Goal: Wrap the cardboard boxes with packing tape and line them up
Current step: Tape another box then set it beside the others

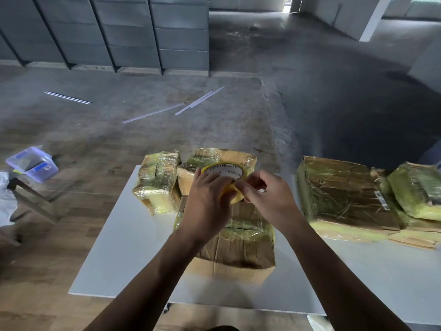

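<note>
The person holds a yellow packing tape roll with both hands, above the middle of the white counter. The left hand grips the roll from the left side, with its fingers curled over the rim. The right hand pinches the lower rim of the roll between thumb and fingers, so the 2 hands are close together and almost touching. It is not possible to tell if a loose end of tape is between the right fingers. The white inner core of the roll faces the camera and carries the printed words "MADE IN CHINA".

Directly under the hands stands a cardboard box at the near part of the counter. Its top is partly covered with shiny tape. Behind it are 2 more taped boxes: a small box at the far left and a wider box just beside it, partly hidden by the roll. At the right side lies a large flat box, and a further wrapped box rests against its right edge.

On the left, away from the counter, is a clear plastic container. Thin white strips lie on the concrete floor beyond.
</note>
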A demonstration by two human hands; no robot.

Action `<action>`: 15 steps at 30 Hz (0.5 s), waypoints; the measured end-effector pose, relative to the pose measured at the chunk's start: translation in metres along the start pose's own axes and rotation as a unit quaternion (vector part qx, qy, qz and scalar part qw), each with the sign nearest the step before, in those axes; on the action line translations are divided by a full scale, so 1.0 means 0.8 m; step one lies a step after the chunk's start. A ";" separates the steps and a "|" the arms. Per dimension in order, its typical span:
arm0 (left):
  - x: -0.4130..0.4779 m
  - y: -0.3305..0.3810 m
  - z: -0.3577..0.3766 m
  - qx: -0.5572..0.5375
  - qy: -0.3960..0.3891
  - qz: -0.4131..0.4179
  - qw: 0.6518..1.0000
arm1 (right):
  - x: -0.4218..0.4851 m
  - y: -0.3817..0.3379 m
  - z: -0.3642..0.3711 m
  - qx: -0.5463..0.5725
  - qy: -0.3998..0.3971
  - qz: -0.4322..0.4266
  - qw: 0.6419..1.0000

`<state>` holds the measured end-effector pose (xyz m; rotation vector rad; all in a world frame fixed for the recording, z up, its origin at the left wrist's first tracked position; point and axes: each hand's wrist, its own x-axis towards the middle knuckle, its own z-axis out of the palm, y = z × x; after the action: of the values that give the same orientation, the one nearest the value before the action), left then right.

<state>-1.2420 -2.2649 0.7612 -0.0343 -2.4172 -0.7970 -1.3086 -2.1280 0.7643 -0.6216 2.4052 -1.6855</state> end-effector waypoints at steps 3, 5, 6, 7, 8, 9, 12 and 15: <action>0.001 -0.001 -0.001 0.009 0.001 -0.002 1.000 | 0.002 -0.001 0.002 -0.014 0.015 0.007 1.000; 0.002 -0.002 -0.001 0.011 -0.002 -0.005 1.000 | 0.002 -0.001 0.003 -0.028 0.020 -0.001 0.999; 0.002 -0.002 -0.001 0.011 -0.003 -0.006 1.000 | 0.002 -0.001 0.004 -0.039 0.021 -0.008 0.999; 0.002 -0.003 -0.001 0.011 -0.004 -0.007 1.000 | 0.002 -0.001 0.004 -0.052 0.017 -0.014 0.998; 0.001 -0.004 -0.001 0.009 -0.006 -0.009 1.000 | 0.002 -0.001 0.004 -0.057 0.008 -0.015 0.998; 0.002 -0.004 -0.002 0.004 -0.011 -0.012 1.000 | 0.003 -0.001 0.004 -0.053 -0.004 -0.010 0.999; 0.005 -0.004 -0.009 -0.031 -0.029 -0.029 0.999 | 0.008 -0.002 -0.002 -0.029 -0.041 0.014 0.999; 0.011 -0.002 -0.015 -0.056 -0.023 -0.033 0.998 | 0.016 -0.003 -0.009 -0.030 -0.059 0.019 0.998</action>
<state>-1.2431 -2.2744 0.7731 -0.0165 -2.4259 -0.9702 -1.3221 -2.1274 0.7708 -0.6608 2.3770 -1.5221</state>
